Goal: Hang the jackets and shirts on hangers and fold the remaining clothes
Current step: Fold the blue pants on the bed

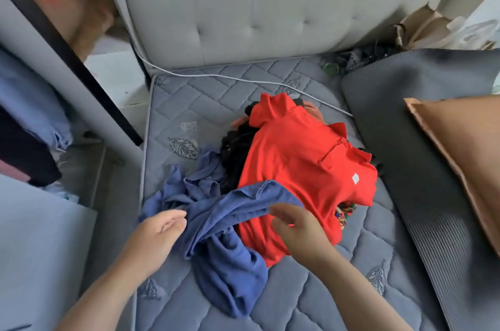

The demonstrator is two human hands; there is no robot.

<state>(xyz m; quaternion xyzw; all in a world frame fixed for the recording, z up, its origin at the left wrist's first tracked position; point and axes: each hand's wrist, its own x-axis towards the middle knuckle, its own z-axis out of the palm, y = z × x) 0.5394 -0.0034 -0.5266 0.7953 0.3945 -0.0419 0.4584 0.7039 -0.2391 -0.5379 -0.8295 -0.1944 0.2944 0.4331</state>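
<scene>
A pile of clothes lies on the quilted blue-grey mattress [270, 301]. On top is a red polo shirt [303, 165] with a small white tag. Beneath it sits a black garment [235, 152], and a patterned piece [345, 213] peeks out at the right. A crumpled blue garment [227, 249] spreads over the pile's near left side. My left hand [158, 233] pinches the blue cloth's edge at the left. My right hand [297, 225] holds the same edge where it overlaps the red shirt.
A grey tufted headboard [243, 14] rises behind the mattress, with a white cable [216, 76] trailing across. A dark grey pillow [422, 141] and a tan cushion [465, 152] lie at the right. Hanging clothes and a wardrobe edge [67, 55] stand at the left.
</scene>
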